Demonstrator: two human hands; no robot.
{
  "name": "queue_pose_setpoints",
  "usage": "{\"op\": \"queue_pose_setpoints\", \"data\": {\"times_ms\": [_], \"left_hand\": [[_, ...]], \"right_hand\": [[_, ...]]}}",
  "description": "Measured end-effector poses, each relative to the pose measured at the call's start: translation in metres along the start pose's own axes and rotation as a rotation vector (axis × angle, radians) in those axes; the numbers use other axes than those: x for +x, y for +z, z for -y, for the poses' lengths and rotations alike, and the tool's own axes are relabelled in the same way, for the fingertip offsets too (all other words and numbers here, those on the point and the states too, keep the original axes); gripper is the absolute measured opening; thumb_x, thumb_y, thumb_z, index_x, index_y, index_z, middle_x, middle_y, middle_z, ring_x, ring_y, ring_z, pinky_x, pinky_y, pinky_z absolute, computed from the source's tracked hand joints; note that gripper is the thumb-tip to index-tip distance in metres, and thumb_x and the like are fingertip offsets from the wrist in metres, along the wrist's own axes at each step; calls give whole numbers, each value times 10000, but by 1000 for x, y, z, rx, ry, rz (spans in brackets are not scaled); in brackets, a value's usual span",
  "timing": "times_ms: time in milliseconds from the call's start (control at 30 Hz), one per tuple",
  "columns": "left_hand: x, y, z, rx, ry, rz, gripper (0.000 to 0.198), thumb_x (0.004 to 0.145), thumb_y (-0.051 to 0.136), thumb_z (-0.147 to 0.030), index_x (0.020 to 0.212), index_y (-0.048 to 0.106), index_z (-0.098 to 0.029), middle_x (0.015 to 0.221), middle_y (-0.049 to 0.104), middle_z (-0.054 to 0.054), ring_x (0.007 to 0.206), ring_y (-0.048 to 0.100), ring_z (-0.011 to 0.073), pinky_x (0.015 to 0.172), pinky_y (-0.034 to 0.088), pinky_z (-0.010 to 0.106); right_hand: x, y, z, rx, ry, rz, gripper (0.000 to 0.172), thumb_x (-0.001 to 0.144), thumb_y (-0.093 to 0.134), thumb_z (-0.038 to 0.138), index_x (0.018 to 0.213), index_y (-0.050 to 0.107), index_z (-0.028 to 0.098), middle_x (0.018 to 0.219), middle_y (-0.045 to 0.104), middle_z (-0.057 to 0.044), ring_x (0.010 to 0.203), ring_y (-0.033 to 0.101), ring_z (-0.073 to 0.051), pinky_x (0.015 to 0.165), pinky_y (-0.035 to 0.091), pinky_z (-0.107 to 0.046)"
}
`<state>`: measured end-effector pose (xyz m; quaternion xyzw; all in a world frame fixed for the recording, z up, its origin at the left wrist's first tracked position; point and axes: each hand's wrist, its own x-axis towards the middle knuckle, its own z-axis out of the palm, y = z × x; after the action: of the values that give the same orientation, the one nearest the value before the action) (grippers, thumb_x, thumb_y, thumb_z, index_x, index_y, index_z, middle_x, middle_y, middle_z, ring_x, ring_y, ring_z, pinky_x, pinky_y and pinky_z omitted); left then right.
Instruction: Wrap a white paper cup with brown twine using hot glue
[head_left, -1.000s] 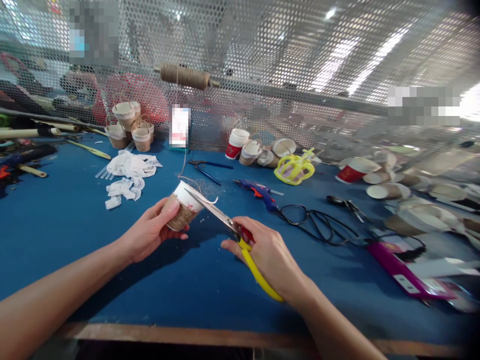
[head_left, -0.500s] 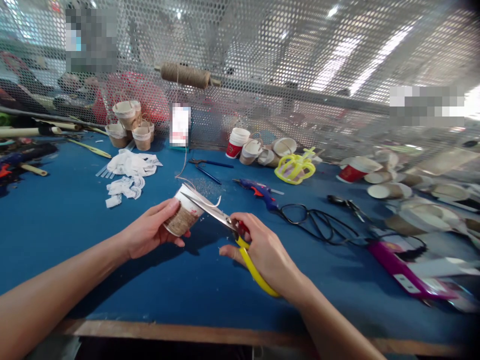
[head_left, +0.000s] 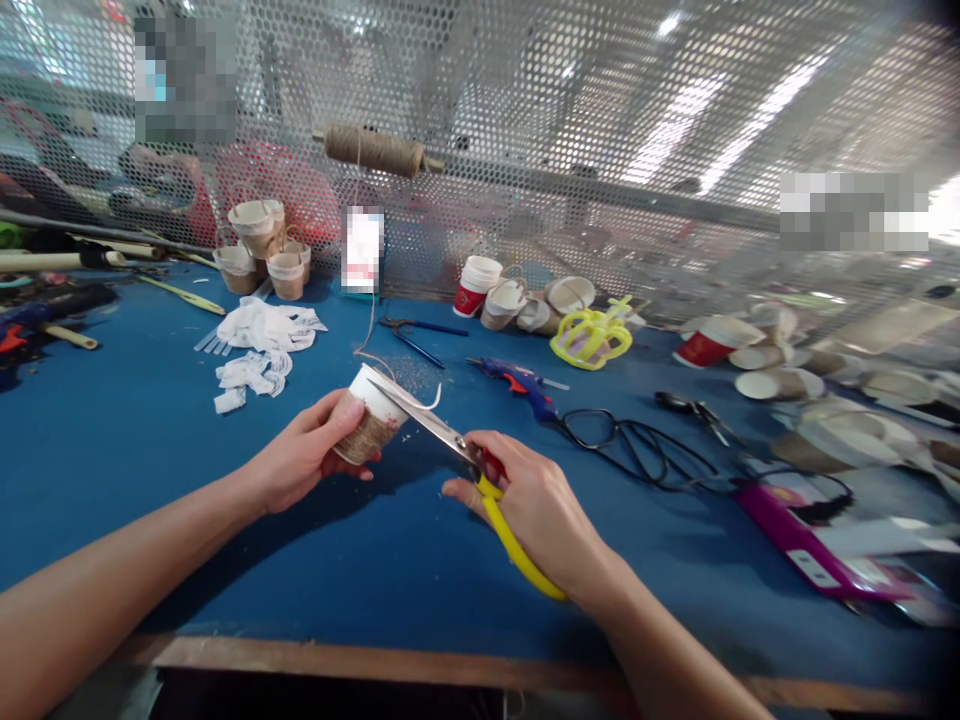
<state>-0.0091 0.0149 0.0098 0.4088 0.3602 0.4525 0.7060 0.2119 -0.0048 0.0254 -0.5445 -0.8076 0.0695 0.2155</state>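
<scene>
1. While the left hand [head_left: 304, 462] grasps the brown-wrapped cup [head_left: 367, 432] above the table [head_left: 337, 590], the right hand [head_left: 538, 495] grips the scissors [head_left: 460, 441], blades across the cup's white upper band.
2. Since 0.5 s earlier, cup and scissors have shifted only slightly; the white strip [head_left: 437, 400] remains curled, suggesting cutting in progress.
3. Cup interior: hidden. Rear-left cups [head_left: 259, 240]: contents cannot be told.

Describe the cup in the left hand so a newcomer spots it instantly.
Find the blue table and look over its middle. There the left hand holds a tilted cup, white above and wrapped in brown twine below, while the right hand holds yellow-handled scissors at its white part. Unlike the cups stacked at the back left, this one is in a hand.
</scene>
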Motion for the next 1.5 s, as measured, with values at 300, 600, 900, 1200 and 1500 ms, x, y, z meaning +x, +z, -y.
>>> {"op": "queue_pose_setpoints", "data": {"times_ms": [300,600,900,1200,1500], "left_hand": [[3,-4,-7,-131,-133,44,421,860,383,-450,961,605,-107,907,651,137,681,638,192,589,536,298],[0,-1,-2,-80,-79,100,248,835,504,-325,1018,556,-166,962,630,100,689,627,175,544,528,269],[-2,3,-1,-32,-25,26,299,797,559,-342,1050,530,-187,932,634,89,708,621,173,573,517,276],[0,1,-3,55,55,-53,351,774,588,-349,1076,514,-187,947,625,81,768,617,184,609,525,283],[4,-7,-6,-129,-121,48,354,855,439,-389,996,589,-101,933,650,145,692,633,183,595,527,288]], "right_hand": [[1,-3,2,4,7,10,292,731,572,475,755,506,192,625,512,22,549,450,-108,522,366,-223],[1,1,-1,3,-56,-37,393,646,666,453,885,500,188,753,569,-22,596,489,-130,558,406,-245],[-1,2,0,18,-6,-10,321,710,588,482,826,503,194,688,543,-1,569,480,-120,548,396,-244],[0,-1,3,-28,0,4,297,716,587,478,770,527,192,608,535,23,515,456,-109,501,358,-229],[1,-2,2,-8,-25,17,292,714,593,469,790,530,194,625,547,21,535,476,-110,516,379,-224]]}}
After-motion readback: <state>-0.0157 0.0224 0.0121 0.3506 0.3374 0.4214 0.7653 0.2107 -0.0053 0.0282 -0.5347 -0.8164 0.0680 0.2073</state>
